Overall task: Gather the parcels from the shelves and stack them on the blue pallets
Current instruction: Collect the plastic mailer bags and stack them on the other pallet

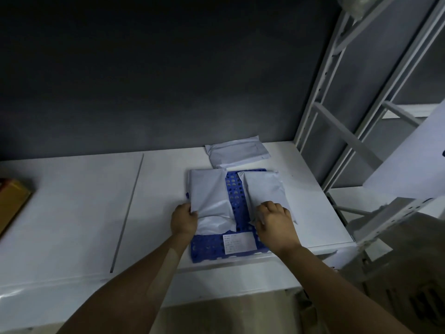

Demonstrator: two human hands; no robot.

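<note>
A person leans over a white bench (72,213) in a dim storeroom, setting two parcels side by side on a blue pallet (207,248). Nearest, the left hand (184,219) curls its fingers round the near left edge of the left parcel (207,189), while the right hand (274,220) closes over the near end of the right parcel (262,189). Both parcels are white plastic mailers lying flat on the pallet, a strip of bare blue grid between them. A white label (239,242) sits on the pallet's near edge between the wrists; its printed lines are too small to read, and no brand shows anywhere.

This looks like the stacking step, with the pair being squared up. Next, the hands would need to let go and fetch more. A third parcel (237,153) lies just beyond the pallet's far edge, largely on the bench, and probably needs pulling onto the stack. Further right stands the grey shelving frame (337,116); a brown carton (12,201) sits at the bench's left edge.
</note>
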